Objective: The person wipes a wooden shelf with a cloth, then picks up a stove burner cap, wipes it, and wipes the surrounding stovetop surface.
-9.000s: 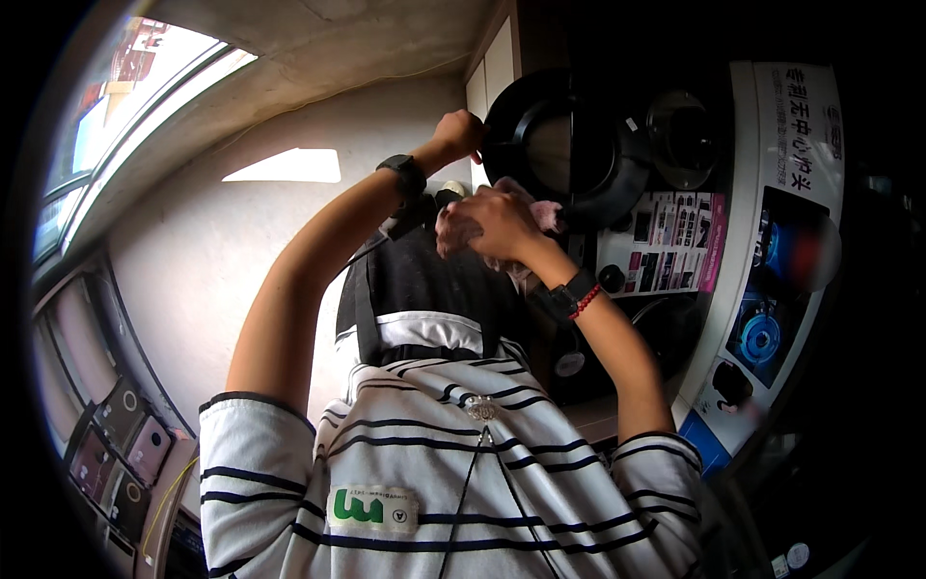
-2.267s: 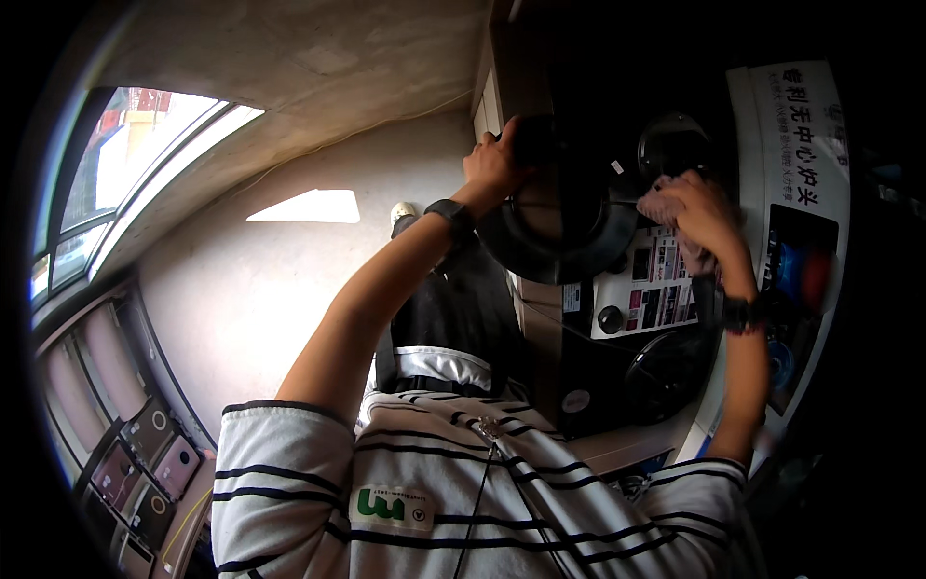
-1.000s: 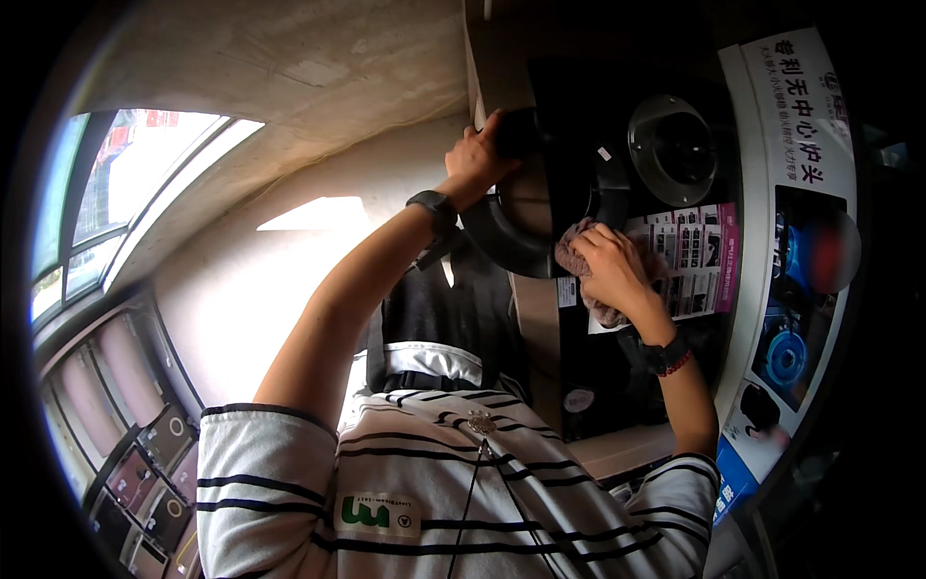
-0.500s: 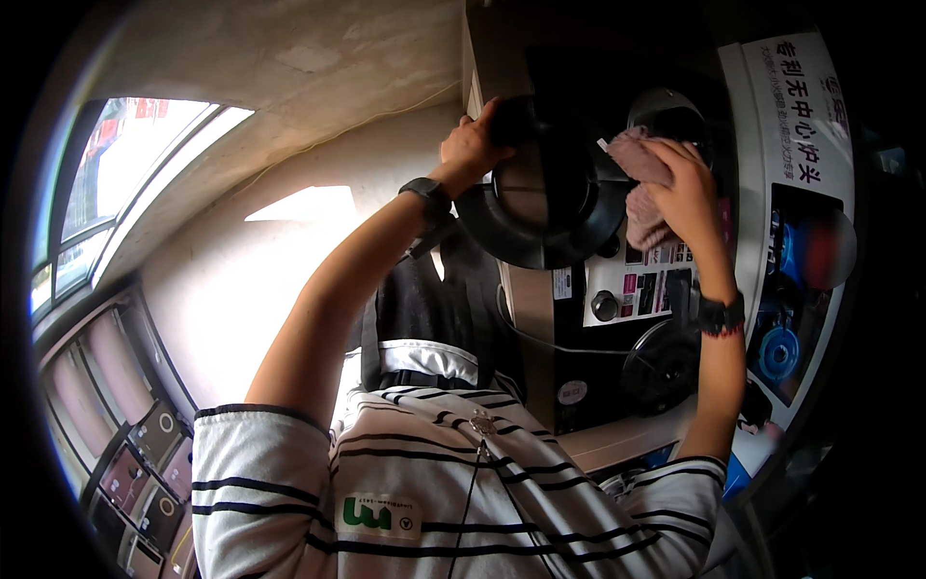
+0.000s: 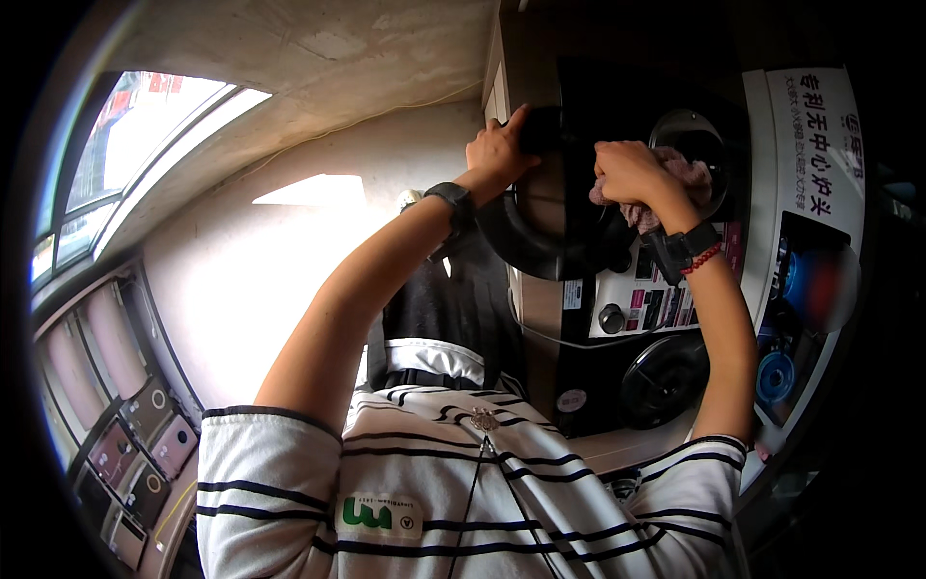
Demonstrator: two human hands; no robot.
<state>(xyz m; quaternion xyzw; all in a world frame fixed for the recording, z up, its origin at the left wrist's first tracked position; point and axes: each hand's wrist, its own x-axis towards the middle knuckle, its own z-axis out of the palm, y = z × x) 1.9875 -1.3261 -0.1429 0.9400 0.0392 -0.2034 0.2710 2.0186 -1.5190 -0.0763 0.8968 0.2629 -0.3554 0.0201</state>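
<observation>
My left hand point(image 5: 500, 152) grips the far left part of a wide black ring point(image 5: 521, 236), thumb and fingers around its edge. The ring is held tilted over the left edge of a black gas cooktop point(image 5: 588, 386). My right hand point(image 5: 637, 176) is closed on a crumpled pink cloth point(image 5: 687, 179), at the ring's right side. Part of the cloth spreads beyond the hand, in front of a round burner opening with a metal rim point(image 5: 690, 121). Shadow and my right hand hide much of the ring's far right side.
Nearer on the cooktop are a second black burner point(image 5: 666, 381), a dark knob point(image 5: 611, 318) and a printed label sheet point(image 5: 656, 301). A thin grey cable point(image 5: 559, 342) crosses its surface. A printed panel point(image 5: 810, 145) stands along the right. Shelves with appliances point(image 5: 145, 434) are at lower left.
My right hand has moved left with the cloth and turned, its fist now closer to the ring. My left hand keeps its hold. The whole view has shifted slightly.
</observation>
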